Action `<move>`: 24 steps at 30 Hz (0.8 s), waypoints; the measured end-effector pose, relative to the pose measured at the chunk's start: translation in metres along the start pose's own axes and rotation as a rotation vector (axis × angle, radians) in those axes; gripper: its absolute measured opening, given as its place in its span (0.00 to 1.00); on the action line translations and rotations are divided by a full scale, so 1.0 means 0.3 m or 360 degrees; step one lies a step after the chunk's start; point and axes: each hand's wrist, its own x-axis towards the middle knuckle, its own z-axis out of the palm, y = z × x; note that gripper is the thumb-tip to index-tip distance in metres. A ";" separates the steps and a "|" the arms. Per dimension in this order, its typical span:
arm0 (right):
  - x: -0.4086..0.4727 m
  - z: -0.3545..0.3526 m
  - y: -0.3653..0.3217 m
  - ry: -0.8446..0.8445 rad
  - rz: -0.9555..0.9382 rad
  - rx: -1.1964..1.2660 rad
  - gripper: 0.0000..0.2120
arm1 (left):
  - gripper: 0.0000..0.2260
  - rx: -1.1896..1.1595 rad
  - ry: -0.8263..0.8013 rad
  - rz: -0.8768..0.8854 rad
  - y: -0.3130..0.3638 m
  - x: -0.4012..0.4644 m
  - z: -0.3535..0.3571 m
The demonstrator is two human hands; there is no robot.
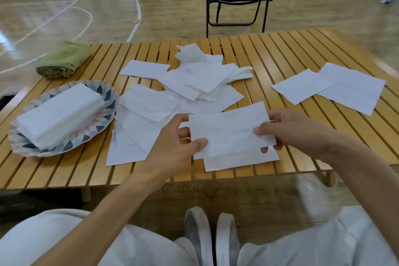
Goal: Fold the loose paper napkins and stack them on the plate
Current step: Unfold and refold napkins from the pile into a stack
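A paper napkin (228,134), half folded, is held above the near edge of the wooden counter (302,54). The left hand (179,140) pinches its left edge, the right hand (287,129) pinches its right edge. Loose napkins (194,80) lie behind it. A folded stack (58,114) rests on the plate (108,97) at the left.

Both forearms are bare from elbow to wrist, with no sleeves, watch or bracelet showing. The left hand (179,136) and right hand (287,129) wear no gloves. Light grey trousers (64,242) cover the knees, and white shoes (212,233), scuffed grey, sit side by side.
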 end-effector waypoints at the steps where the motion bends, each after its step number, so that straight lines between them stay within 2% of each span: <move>1: 0.004 -0.002 0.004 0.0038 0.0037 -0.0065 0.07 | 0.22 0.0056 0.0013 0.0006 -0.005 0.003 0.006; 4: 0.016 -0.013 0.021 0.0138 0.0117 -0.0171 0.05 | 0.21 0.0181 0.0001 0.0041 -0.017 0.009 0.019; 11: 0.031 -0.018 0.034 0.0155 0.0193 -0.0337 0.05 | 0.16 0.0516 -0.0013 0.0141 -0.038 0.004 0.019; 16: 0.038 -0.017 0.043 0.0146 0.0208 -0.0449 0.05 | 0.19 0.0692 0.0001 0.0251 -0.054 0.006 0.025; 24: 0.061 -0.010 0.067 0.0128 0.0229 -0.0554 0.08 | 0.20 0.0798 -0.0004 0.0267 -0.079 0.010 0.036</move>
